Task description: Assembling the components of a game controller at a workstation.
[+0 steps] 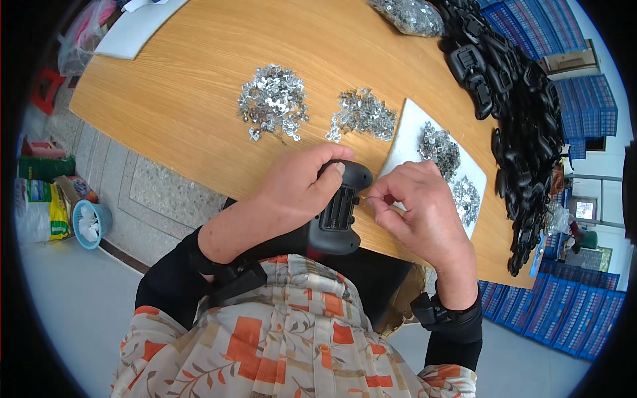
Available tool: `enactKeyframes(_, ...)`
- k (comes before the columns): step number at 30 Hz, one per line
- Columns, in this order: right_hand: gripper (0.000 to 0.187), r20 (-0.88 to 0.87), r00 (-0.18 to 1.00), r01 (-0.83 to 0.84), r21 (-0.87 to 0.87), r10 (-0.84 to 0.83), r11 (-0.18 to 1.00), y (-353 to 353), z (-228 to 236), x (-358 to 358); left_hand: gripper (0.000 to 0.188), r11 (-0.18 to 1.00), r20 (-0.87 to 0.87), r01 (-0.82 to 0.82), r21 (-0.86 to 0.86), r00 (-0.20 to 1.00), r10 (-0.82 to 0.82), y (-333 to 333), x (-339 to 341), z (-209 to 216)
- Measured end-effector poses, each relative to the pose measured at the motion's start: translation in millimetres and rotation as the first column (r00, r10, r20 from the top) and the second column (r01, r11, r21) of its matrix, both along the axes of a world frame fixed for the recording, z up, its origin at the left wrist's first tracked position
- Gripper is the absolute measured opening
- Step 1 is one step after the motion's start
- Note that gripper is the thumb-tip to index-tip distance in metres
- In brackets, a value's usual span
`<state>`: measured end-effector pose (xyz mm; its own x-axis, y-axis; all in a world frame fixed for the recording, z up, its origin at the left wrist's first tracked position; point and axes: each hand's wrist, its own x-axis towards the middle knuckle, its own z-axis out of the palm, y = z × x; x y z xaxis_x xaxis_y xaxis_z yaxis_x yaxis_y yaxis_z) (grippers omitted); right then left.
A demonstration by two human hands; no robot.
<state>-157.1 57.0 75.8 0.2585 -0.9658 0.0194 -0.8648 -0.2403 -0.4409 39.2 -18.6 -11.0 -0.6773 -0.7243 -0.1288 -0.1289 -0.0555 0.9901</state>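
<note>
A black game controller, its battery compartment facing up, is held at the table's near edge. My left hand is closed around its left side, thumb lying on the top. Beside the compartment's right side, my right hand pinches a small thin metal piece between thumb and fingertips. Whether the piece touches the controller is too small to tell. Beyond my hands lie a pile of flat silver metal contacts and a second pile of small metal parts.
To the right, a white foam board carries a dark pile of springy metal parts and a lighter pile. Black controller shells heap along the table's right edge. A clear bag of metal parts lies at the far side. Blue stacks stand beyond.
</note>
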Motion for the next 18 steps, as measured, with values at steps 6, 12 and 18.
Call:
enactKeyframes(6,0.011,-0.208,0.976,-0.069,-0.019,0.063,0.997,-3,4,7,0.030,0.984,0.095,0.036,-0.175,0.995,-0.020,6,-8,8)
enactKeyframes(12,0.009,-0.408,0.903,-0.145,0.008,0.136,0.989,-4,7,22,0.030,0.975,0.133,0.060,-0.214,0.991,-0.032,10,-14,10)
enactKeyframes(18,0.008,-0.178,0.983,0.039,-0.068,-0.051,0.997,-6,6,19,0.033,0.996,0.012,0.088,-0.012,0.996,-0.088,3,-12,-9)
